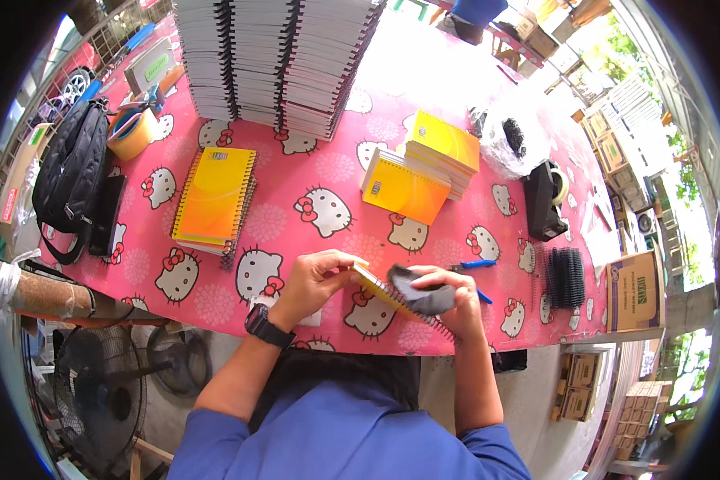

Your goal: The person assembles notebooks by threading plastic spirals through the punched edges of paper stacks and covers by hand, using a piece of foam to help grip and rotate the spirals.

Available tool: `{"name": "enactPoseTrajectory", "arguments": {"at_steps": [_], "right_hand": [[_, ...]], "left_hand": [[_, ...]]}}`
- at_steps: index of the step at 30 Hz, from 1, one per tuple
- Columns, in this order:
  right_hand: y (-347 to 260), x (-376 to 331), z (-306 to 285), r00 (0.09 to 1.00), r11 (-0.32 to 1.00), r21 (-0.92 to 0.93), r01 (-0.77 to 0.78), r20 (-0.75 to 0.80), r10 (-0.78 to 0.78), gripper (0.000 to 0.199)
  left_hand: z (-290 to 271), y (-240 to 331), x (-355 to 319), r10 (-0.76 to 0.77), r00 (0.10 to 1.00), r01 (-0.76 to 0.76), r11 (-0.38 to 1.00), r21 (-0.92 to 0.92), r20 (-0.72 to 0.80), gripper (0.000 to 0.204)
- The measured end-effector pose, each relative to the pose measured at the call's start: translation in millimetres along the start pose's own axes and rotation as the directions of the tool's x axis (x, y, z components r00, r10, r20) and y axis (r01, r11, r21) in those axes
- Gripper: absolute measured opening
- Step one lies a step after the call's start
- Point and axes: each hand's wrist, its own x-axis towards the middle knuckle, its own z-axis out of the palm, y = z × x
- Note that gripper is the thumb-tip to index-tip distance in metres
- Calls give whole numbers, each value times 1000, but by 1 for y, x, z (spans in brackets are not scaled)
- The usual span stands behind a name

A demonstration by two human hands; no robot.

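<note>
Close to the table's front edge, a small yellow spiral notebook (382,293) is held on a slant, and its dark coil (442,328) sticks out past the lower right end. My left hand (322,282) pinches the notebook's upper left end. Gripped in my right hand (454,299) is a dark grey, rounded, pad-like thing (421,293), laid along the coil edge; its exact kind I cannot make out. Blue-handled pliers (478,264) lie just beyond my right hand, partly hidden by it.
Coil-bound notebooks rise in a tall stack (256,64) at the back. Yellow notebooks form piles at left (216,196) and centre right (408,188). A black backpack (72,164) sits far left; a tape dispenser (542,202), black coils (566,278) and a carton (634,292) stand right.
</note>
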Motion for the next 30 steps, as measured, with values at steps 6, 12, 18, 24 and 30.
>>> {"name": "enactPoseTrajectory", "arguments": {"at_steps": [6, 12, 18, 24, 30], "right_hand": [[4, 10, -5, 990, 984, -133, -122, -81, 112, 29], [4, 16, -7, 979, 948, -281, -151, -175, 104, 34], [2, 14, -27, 929, 527, -843, -110, -277, -248, 45], [-38, 11, -1, 876, 175, -984, -28, -109, -470, 47], [-40, 16, 56, 954, 653, -743, 147, -68, -292, 27]], "left_hand": [[0, -1, 2, 55, 998, -55, 998, 20, -17, 28], [0, 3, 0, 50, 999, -50, 997, 63, 3, 28], [-1, 13, 4, 34, 998, -35, 999, 23, 52, 27], [17, 35, 9, 104, 995, -104, 991, 86, 9, 16], [36, 66, 8, 148, 988, -143, 985, 92, -44, 12]]}}
